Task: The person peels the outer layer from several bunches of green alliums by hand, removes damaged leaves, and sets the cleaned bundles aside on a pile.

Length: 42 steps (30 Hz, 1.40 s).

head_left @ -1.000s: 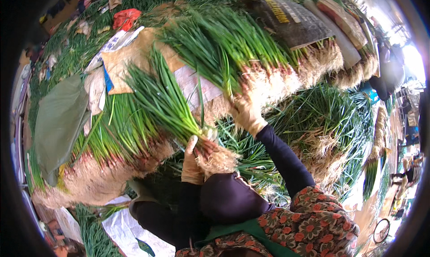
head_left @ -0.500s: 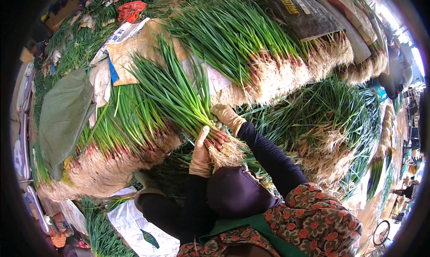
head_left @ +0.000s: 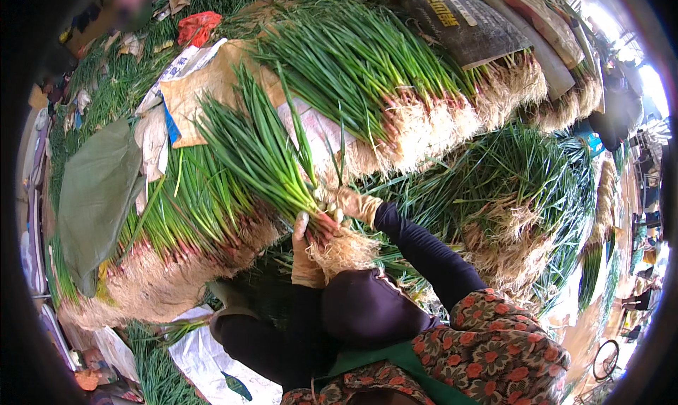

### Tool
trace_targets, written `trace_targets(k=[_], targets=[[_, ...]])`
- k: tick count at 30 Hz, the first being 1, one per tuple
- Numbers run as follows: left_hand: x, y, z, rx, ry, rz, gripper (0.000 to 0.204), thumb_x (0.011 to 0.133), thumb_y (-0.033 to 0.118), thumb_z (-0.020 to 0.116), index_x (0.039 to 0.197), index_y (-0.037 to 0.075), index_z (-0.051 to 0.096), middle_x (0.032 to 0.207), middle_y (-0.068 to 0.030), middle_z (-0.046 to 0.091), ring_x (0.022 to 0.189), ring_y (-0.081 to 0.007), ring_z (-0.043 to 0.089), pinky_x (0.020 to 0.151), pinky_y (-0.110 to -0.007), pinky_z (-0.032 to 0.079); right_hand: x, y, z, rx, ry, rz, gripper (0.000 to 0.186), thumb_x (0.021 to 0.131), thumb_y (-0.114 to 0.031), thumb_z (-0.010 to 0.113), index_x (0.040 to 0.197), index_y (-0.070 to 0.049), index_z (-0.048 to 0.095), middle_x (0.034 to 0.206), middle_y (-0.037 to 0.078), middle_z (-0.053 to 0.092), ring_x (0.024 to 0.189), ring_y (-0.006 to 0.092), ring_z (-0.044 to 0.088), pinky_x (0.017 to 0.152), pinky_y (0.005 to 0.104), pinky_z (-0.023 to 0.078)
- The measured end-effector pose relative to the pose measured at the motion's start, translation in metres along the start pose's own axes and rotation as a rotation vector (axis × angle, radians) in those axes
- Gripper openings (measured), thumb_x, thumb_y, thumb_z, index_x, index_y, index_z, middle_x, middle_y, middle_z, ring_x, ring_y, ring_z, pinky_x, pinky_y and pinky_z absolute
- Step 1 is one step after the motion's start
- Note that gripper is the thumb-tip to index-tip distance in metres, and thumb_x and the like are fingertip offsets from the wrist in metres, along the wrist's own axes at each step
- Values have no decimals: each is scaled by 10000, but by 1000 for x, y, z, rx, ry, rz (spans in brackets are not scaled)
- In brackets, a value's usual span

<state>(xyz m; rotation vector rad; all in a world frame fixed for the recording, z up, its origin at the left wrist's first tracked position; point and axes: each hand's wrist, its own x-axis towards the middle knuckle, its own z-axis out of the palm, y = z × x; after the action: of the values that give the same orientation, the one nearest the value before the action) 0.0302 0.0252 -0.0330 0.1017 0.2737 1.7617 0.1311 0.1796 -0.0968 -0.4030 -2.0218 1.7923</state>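
A bunch of green garlic (head_left: pixel 272 154), with long green leaves, reddish stems and pale stringy roots, slants up to the left in front of me. My left hand (head_left: pixel 304 253), in a pale glove, is closed round its lower stems, thumb up. From the right, my right hand (head_left: pixel 348 202), also gloved, grips at the stems just above the roots, its fingers partly hidden. One loose leaf (head_left: pixel 340 154) stands up beside this hand, apart from the other leaves. The roots hang below both hands.
Rows of green garlic lie at the left (head_left: pixel 176 214) and beyond my hands (head_left: pixel 367 59). A tangled heap (head_left: pixel 522 193) is at the right. A green cloth (head_left: pixel 99 200), a tan sack (head_left: pixel 212 87) and a dark printed sack (head_left: pixel 459 24) cover parts of the rows.
Both hands and the bunch have shifted slightly left in the picture. My right hand has turned flatter across the stems, and a single leaf now stands apart beside it.
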Motion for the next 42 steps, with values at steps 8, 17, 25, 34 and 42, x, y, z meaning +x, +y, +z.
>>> trace_targets(k=[8,17,25,34,42], targets=[[-25,33,-38,-88,156,141,370,854,270,559,1074,-23,507,914,-107,592,744,-142,555,709,-255,491,-40,-84,9,-405,-164,348,202,857,-188,478,832,-28,599,756,98,623,682,220,584,628,329,473],[-23,31,-23,-299,159,135,359,878,277,525,1128,23,485,873,-131,597,674,-181,564,634,-314,511,65,-93,-135,-1370,506,-182,349,799,-308,562,1062,-78,558,816,146,613,675,266,588,640,386,479],[-21,25,27,-52,385,139,350,866,340,517,976,8,531,796,-123,603,628,-174,571,635,-335,524,49,-103,-58,-988,173,106,265,824,-276,534,962,-60,601,781,156,617,711,272,613,645,354,490],[-1,18,8,142,165,20,454,900,341,443,1082,-74,443,888,-216,586,622,-132,543,587,-197,473,-5,-1,-20,-31,-18,375,471,867,-407,501,1147,-28,508,962,131,615,842,196,595,738,344,463],[-18,53,-30,356,-190,-140,536,897,338,454,1144,-134,387,961,-194,556,806,-77,555,621,-166,469,58,-47,41,-409,81,237,409,839,-320,584,1056,25,549,738,73,596,670,97,536,584,286,450]])
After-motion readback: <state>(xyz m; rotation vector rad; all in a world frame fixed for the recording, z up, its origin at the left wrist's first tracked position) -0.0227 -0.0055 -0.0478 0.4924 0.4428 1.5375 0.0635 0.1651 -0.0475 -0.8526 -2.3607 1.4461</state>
